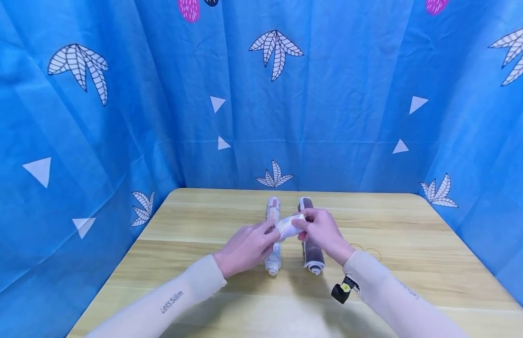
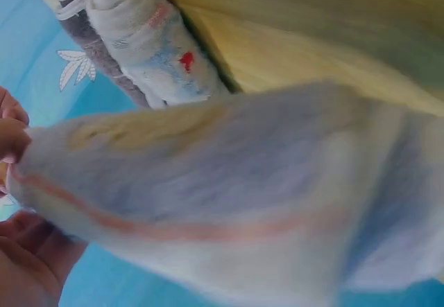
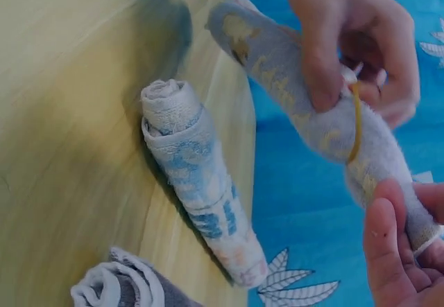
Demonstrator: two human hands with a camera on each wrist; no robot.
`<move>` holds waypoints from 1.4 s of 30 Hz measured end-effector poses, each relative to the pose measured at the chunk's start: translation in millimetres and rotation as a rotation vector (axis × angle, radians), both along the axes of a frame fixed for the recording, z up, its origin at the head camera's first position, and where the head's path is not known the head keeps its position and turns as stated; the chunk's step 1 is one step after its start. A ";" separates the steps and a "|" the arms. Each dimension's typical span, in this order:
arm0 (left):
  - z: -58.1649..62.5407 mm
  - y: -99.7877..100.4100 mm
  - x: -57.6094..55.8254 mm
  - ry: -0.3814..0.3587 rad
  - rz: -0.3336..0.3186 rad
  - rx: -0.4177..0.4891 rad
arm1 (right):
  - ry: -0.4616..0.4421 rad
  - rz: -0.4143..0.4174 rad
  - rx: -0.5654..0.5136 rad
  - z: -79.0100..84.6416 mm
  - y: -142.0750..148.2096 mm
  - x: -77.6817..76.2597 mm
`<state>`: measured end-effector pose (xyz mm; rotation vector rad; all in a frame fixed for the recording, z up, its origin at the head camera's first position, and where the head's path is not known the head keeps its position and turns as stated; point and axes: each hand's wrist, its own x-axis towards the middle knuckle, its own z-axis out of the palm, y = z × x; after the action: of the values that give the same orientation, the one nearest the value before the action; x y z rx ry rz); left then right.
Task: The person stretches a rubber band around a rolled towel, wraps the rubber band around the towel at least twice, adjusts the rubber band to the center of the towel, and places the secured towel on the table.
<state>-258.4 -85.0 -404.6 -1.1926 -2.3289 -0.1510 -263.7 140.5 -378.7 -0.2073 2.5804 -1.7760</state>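
A pale grey-and-white rolled towel [image 1: 290, 228] is up off the table between both hands. My left hand [image 1: 248, 245] grips it with thumb and fingers, near a yellow rubber band [image 3: 356, 120] that goes round the roll. At the other end of the roll, my right hand [image 1: 324, 232] holds the towel, its fingers curled about the tip. Below the hands lie a white towel roll with blue print [image 3: 201, 175] and a dark towel roll with white edges [image 1: 313, 251]. In the left wrist view the held towel [image 2: 208, 175] looks large and blurred.
The rolls lie on a light wood-grain table [image 1: 193, 225]. Yellow rubber bands [image 1: 373, 251] rest on it by the right forearm. A blue patterned curtain [image 1: 350, 94] surrounds its back and sides. A black device [image 1: 341, 292] is strapped at the right wrist.
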 end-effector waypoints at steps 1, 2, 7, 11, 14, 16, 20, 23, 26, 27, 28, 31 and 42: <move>-0.2 -1.3 0.2 -0.006 -0.004 0.009 | -0.008 0.002 -0.015 -0.1 0.8 -0.5; 0.0 -2.5 0.8 -0.018 -0.004 0.022 | -0.014 0.001 -0.028 0.0 1.1 -0.8; 3.8 -3.1 2.7 -0.178 0.007 0.110 | -0.015 0.042 0.006 3.8 1.3 0.7; 7.7 -4.0 3.5 -0.432 0.003 0.195 | 0.140 0.185 0.135 2.9 8.3 1.1; 11.7 -7.2 2.1 -0.638 -0.008 0.277 | 0.327 0.340 0.179 0.8 15.4 0.7; 14.6 -8.7 0.7 -0.724 -0.026 0.317 | 0.422 0.416 0.198 0.1 18.3 0.1; 17.4 -8.7 0.3 -0.783 -0.045 0.352 | 0.473 0.431 0.236 -0.3 17.5 -0.3; 15.8 -6.2 1.3 -0.733 -0.028 0.355 | 0.425 0.369 0.249 1.5 14.4 1.4; 14.0 -2.5 2.3 -0.640 0.012 0.345 | 0.371 0.312 0.254 4.2 11.3 4.3; 13.7 -1.5 2.4 -0.610 0.025 0.336 | 0.353 0.296 0.255 5.4 10.2 5.3; 13.7 -0.5 2.4 -0.589 0.038 0.329 | 0.339 0.284 0.255 6.3 9.3 6.1; 14.9 1.0 2.7 -0.557 0.045 0.303 | 0.294 0.251 0.243 8.9 7.0 7.4; 13.9 2.9 -0.2 -0.276 -0.086 0.192 | 0.208 0.159 0.227 13.4 5.6 7.6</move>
<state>-258.6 -82.1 -390.7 -1.2401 -2.4280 -0.5896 -256.1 146.1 -365.3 -0.6038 2.7852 -1.4668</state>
